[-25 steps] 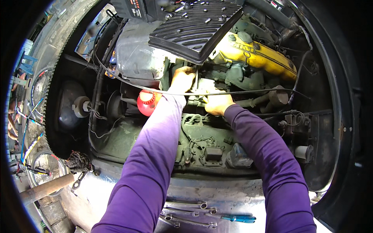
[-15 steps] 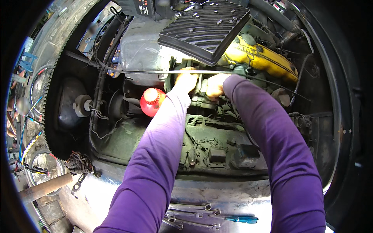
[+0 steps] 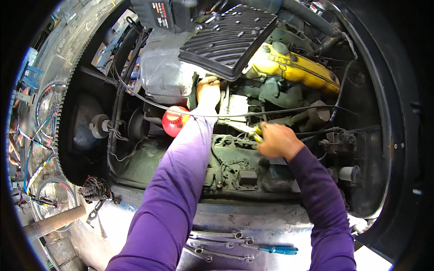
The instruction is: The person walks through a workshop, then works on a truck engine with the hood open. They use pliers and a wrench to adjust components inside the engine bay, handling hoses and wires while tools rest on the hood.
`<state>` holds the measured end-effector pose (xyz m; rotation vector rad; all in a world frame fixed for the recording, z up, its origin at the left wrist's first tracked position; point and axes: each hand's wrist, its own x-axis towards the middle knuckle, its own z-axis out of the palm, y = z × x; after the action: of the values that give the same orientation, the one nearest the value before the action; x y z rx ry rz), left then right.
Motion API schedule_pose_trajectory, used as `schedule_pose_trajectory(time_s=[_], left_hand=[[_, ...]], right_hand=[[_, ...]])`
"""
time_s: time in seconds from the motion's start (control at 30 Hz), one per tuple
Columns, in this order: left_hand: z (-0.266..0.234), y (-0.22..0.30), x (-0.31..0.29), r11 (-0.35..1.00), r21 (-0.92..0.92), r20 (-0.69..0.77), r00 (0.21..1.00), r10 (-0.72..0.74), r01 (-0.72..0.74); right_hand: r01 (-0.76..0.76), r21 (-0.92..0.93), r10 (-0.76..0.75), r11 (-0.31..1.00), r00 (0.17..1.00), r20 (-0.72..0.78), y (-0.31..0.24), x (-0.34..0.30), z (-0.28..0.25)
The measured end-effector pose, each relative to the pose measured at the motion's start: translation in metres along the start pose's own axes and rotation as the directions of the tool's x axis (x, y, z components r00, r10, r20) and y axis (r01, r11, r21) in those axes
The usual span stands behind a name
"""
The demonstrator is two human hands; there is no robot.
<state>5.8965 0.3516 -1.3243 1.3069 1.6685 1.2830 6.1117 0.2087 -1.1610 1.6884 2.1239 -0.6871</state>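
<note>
My left hand (image 3: pixel 209 91) reaches into the engine bay, below a black ribbed cover (image 3: pixel 228 43). Its fingers are curled in close to the engine, and what they grip is hidden. To the right, my right hand (image 3: pixel 278 140) is closed round a yellow-handled tool (image 3: pixel 258 132), whose working end I cannot make out clearly. Between my hands lies a brightly lit pale metal engine part (image 3: pixel 235 106). A red round bottle (image 3: pixel 174 123) with a red cap stands just left of my left forearm. A thin dark cable or rod (image 3: pixel 156 105) crosses over that forearm.
A yellow valve cover (image 3: pixel 294 70) is behind on the right, and a black battery (image 3: pixel 158 16) sits at the far left. Several wrenches (image 3: pixel 221 252) and a blue-handled screwdriver (image 3: pixel 275 249) lie on the near metal ledge. A dark crumpled rag (image 3: pixel 94 189) is at left.
My right hand has drawn away from beside my left hand, toward me and to the right, and now shows a yellow-handled tool. The thin cable has sagged nearer. My left hand stays among the engine parts.
</note>
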Motion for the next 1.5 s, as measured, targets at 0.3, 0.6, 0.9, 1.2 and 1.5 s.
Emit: schedule_pose_trajectory(time_s=[0.3, 0.6, 0.9, 1.2, 1.5], left_hand=[[-0.048, 0.048, -0.077, 0.776, 0.607, 0.292, 0.956, -0.014, -0.174], [-0.177, 0.166, -0.21, 0.945, 0.202, 0.431, 0.89, 0.15, -0.257], [-0.369, 0.184, -0.333, 0.791, 0.611, -0.054, 0.996, 0.073, -0.025], [-0.4, 0.174, -0.387, 0.879, 0.477, -0.314, 0.93, 0.193, -0.022], [-0.398, 0.155, -0.391, 0.815, 0.572, -0.347, 0.929, 0.131, 0.099]], right_hand=[[0.081, 0.307, 0.102, 0.948, 0.837, -0.538, 0.038, -0.202, 0.01], [0.175, 0.42, 0.083, 0.89, 0.846, -0.527, 0.01, -0.318, 0.088], [0.204, 0.258, -0.003, 0.944, 0.788, -0.615, 0.013, -0.336, 0.116], [0.188, 0.136, -0.084, 0.973, 0.832, -0.548, 0.019, -0.331, 0.124], [0.23, 0.084, -0.126, 0.97, 0.762, -0.635, 0.022, -0.322, 0.128]])
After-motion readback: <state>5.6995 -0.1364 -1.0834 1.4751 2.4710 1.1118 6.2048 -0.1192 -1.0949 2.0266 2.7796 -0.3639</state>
